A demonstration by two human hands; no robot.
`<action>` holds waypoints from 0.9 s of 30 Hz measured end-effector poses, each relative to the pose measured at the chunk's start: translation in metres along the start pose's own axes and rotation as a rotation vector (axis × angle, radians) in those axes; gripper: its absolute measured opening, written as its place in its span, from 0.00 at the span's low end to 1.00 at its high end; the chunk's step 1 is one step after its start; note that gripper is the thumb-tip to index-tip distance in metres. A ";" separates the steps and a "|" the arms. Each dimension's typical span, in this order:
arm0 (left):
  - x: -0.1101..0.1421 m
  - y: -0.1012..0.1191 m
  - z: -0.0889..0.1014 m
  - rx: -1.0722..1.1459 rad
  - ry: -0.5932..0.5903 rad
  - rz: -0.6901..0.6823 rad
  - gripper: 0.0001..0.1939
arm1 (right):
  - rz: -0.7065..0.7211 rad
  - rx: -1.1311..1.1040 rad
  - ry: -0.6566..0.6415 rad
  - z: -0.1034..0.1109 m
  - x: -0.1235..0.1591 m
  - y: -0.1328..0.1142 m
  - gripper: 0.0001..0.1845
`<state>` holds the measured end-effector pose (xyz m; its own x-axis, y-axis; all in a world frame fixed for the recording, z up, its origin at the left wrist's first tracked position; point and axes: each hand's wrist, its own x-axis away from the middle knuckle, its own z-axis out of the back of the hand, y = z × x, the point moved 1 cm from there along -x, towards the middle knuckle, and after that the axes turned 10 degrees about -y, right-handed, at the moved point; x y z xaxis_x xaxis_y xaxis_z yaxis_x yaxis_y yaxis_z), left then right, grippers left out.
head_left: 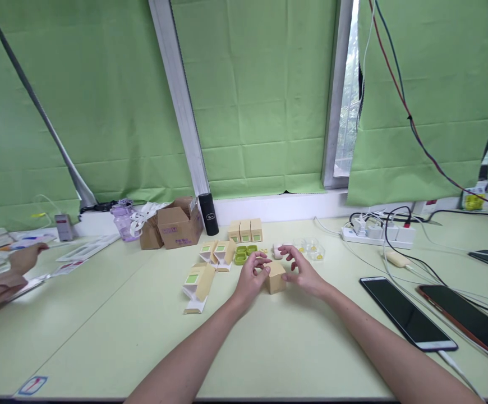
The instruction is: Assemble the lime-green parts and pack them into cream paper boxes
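Box in the middle

It sits on the table between the left hand and the right hand. The left one bends by its top; I can't tell if it grips. The right one is spread wide, thumb by the box. The black bottle has white marks and the carton has purple print, too small to read.

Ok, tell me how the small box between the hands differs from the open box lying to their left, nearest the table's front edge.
The small box sits between the left hand and right hand; the open box lies apart from both. The small box's visible faces look plain, while the open box bears a green square. The open box has a white flap spread out; none shows on the small box. Both are tan outside.
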<state>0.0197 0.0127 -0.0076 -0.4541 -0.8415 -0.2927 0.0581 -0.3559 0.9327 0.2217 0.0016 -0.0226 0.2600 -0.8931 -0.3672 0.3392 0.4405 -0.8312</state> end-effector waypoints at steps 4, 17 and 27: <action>-0.004 -0.006 0.002 0.070 0.073 0.012 0.14 | -0.034 0.001 0.144 0.003 -0.003 0.004 0.26; -0.007 -0.012 0.003 0.015 0.129 0.021 0.14 | 0.038 0.047 0.021 -0.001 0.001 0.008 0.37; -0.002 -0.004 0.005 -0.136 0.236 0.099 0.11 | -0.143 0.146 0.103 -0.002 -0.003 0.031 0.22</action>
<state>0.0156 0.0182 -0.0100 -0.2222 -0.9405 -0.2571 0.2174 -0.3048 0.9273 0.2297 0.0178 -0.0478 0.1086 -0.9486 -0.2972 0.4955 0.3108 -0.8111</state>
